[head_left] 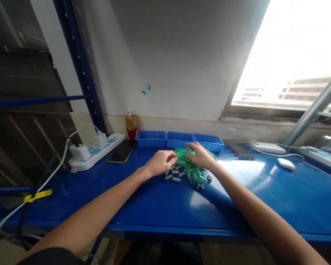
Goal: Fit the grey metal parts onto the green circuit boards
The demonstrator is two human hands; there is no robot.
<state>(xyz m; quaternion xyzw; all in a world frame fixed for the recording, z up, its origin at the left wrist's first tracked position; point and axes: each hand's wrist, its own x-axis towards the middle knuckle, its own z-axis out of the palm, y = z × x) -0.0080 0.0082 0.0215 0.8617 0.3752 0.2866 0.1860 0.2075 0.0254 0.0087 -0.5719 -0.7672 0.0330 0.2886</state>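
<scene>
A heap of small green translucent parts [193, 170] lies on the blue table [160, 206], with several small grey metal cylinders [174, 176] scattered at its left and front. My left hand [160, 162] rests at the heap's left edge, fingers curled over the grey cylinders; what it grips, if anything, is hidden. My right hand [200, 155] lies on top of the green heap, fingers bent and pressed into it.
Three blue trays [179, 140] line the wall behind the heap. A bottle [131, 126], a phone [122, 151] and a white power strip [95, 151] with chargers sit at the left. A white mouse [286, 163] and a flat white device [270, 148] are at the right.
</scene>
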